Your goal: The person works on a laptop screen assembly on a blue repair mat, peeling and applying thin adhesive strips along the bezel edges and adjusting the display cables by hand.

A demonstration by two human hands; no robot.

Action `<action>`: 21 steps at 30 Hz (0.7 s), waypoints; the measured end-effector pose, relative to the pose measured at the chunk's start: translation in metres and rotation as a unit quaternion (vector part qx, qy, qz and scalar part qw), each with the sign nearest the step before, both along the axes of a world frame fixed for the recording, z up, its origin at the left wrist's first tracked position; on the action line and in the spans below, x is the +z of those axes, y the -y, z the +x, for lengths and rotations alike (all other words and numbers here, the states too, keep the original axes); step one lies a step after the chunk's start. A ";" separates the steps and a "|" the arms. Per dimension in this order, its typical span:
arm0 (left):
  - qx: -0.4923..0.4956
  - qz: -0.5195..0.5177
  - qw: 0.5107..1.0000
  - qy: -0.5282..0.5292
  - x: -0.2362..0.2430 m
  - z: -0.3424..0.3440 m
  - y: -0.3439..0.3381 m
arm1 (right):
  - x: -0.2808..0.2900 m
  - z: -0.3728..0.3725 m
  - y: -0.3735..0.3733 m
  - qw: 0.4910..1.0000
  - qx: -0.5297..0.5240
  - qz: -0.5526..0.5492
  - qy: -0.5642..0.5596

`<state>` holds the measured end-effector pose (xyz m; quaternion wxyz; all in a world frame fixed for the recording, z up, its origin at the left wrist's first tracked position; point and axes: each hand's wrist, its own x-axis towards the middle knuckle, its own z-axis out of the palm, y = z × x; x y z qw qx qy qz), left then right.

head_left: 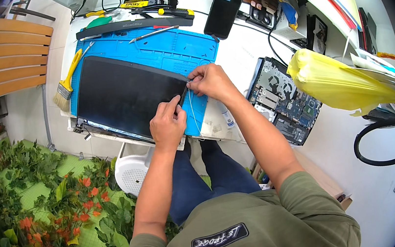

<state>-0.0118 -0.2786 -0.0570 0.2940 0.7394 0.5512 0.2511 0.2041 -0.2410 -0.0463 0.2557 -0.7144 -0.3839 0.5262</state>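
Observation:
A dark laptop screen (125, 95) lies face up on a blue work mat (200, 106), its lower edge reaching the table's front edge. Bent fingers of my left hand (168, 124) press at the screen's right side, index fingertip and thumb close together on its border. At the upper right corner of the screen, my right hand (212, 83) pinches the end of a thin white strip (192, 108). From those fingers the strip hangs in a loose curve along the mat toward the front edge. The exact pinch point is partly hidden by my fingertips.
A yellow-handled brush (70, 82) lies left of the screen. Behind are a long dark trim bar (134, 26), a pen-like tool (153, 33) and a phone (222, 15). An opened laptop base (283, 100) sits right, beneath a yellow plastic bag (345, 78). A white stool (132, 173) stands below the table.

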 end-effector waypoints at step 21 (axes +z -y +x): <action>0.073 -0.004 0.996 0.042 -0.006 0.015 -0.007 | -0.005 0.003 -0.001 1.000 0.018 0.006 0.004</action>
